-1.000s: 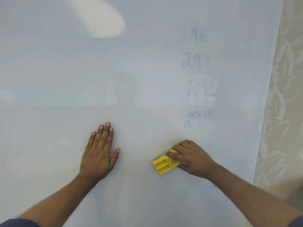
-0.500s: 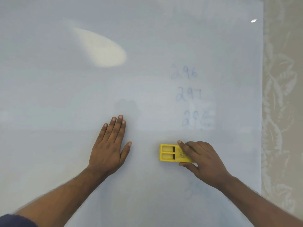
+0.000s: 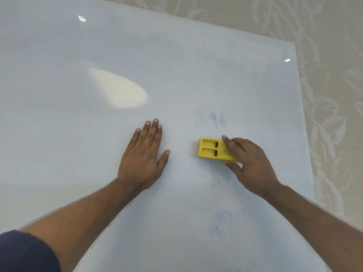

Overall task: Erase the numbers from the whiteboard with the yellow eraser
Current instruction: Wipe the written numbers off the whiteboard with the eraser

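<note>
The whiteboard (image 3: pixel 98 144) fills most of the view. Faint blue numbers run down its right side: "296" (image 3: pixel 211 120) above the eraser and a smudged "299" (image 3: pixel 223 222) lower down. My right hand (image 3: pixel 249 163) presses the yellow eraser (image 3: pixel 211 150) flat on the board just below "296", with fingers over its right end. A faint smear shows under my right wrist. My left hand (image 3: pixel 144 156) lies flat on the board to the left of the eraser, fingers together, holding nothing.
Beige wallpaper with a leaf pattern (image 3: pixel 330 95) borders the board at the top and the right. The board's right edge (image 3: pixel 303 124) runs close to the numbers. A bright light glare (image 3: pixel 117 89) sits on the board's left half.
My right hand has carried the eraser up the column, from below "299" over "298" and "297" to just under "296". The view has tilted up. The left hand stays flat.
</note>
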A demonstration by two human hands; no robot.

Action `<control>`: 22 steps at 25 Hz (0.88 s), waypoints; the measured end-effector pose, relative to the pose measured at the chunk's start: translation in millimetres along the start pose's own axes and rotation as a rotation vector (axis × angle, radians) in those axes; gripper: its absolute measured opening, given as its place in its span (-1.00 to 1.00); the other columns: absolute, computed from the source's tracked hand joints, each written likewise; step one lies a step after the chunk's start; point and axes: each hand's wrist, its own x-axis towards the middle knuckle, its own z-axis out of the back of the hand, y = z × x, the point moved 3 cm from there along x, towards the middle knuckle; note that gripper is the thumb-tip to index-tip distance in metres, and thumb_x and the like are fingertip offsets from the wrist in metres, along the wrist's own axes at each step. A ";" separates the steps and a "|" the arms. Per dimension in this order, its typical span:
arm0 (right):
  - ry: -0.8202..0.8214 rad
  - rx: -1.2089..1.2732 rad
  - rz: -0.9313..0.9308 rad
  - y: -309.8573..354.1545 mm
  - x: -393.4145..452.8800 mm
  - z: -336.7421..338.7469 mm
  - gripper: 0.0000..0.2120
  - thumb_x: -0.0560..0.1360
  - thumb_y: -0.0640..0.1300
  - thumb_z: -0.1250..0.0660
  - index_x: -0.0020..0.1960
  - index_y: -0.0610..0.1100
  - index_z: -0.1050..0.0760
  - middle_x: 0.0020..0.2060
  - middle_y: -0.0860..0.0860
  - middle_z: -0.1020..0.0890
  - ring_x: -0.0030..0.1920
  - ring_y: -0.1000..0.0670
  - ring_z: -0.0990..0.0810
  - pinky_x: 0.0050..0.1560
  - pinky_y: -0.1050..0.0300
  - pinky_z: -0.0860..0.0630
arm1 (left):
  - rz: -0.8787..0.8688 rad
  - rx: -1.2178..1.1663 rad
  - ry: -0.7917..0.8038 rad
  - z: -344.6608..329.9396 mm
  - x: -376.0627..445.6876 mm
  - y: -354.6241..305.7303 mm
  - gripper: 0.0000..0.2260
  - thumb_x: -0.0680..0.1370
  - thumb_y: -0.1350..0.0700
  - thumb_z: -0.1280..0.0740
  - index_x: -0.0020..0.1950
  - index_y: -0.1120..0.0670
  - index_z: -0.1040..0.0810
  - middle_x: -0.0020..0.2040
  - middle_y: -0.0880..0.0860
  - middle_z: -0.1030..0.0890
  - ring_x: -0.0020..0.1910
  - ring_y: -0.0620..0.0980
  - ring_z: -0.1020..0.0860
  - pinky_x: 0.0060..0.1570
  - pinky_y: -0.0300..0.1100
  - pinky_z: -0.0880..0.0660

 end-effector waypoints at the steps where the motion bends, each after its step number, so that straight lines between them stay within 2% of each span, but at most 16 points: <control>1: 0.007 -0.014 0.016 -6.3 10.8 0.1 -0.44 0.57 0.13 -0.17 0.51 -0.08 -0.29 0.18 -0.09 -0.54 0.14 -0.15 -0.50 0.18 0.00 -0.42 | -0.006 -0.004 -0.009 -2.3 8.5 -4.2 -0.39 0.68 -0.14 0.01 0.63 0.21 -0.14 0.65 0.12 -0.13 0.63 0.09 -0.11 0.59 0.02 -0.02; 5: 0.066 0.011 0.090 -12.2 43.4 -11.1 -0.44 0.56 0.14 -0.16 0.49 -0.06 -0.32 0.19 -0.08 -0.54 0.17 -0.16 -0.51 0.18 -0.04 -0.46 | -0.017 -0.007 -0.022 -14.4 31.0 -18.9 -0.38 0.68 -0.15 0.02 0.62 0.21 -0.15 0.64 0.13 -0.15 0.63 0.09 -0.13 0.58 0.00 -0.02; 10: 0.002 0.044 0.062 -27.5 78.8 -10.1 -0.44 0.51 0.06 -0.28 0.48 -0.06 -0.34 0.17 -0.08 -0.55 0.12 -0.15 -0.50 0.13 -0.05 -0.48 | -0.011 0.049 -0.049 -23.6 34.0 -25.3 -0.38 0.68 -0.14 0.00 0.63 0.21 -0.11 0.65 0.13 -0.12 0.64 0.09 -0.09 0.59 0.02 -0.02; 16: -0.065 0.087 -0.070 -31.2 125.1 -15.3 -0.43 0.56 -0.01 -0.34 0.51 -0.05 -0.28 0.22 -0.09 -0.50 0.18 -0.16 -0.43 0.15 0.06 -0.32 | -0.008 0.089 -0.050 -22.0 33.1 -26.5 -0.39 0.68 -0.13 -0.01 0.63 0.21 -0.12 0.65 0.14 -0.12 0.64 0.09 -0.10 0.59 0.02 -0.03; 22: -0.027 0.093 0.187 -28.3 73.0 -16.6 -0.45 0.54 0.10 -0.21 0.47 -0.10 -0.36 0.15 -0.10 -0.55 0.07 -0.16 -0.50 0.13 -0.02 -0.44 | 0.044 0.089 -0.037 -23.6 28.2 -30.9 -0.38 0.68 -0.14 0.02 0.64 0.18 -0.09 0.66 0.10 -0.09 0.64 0.06 -0.06 0.60 0.00 0.01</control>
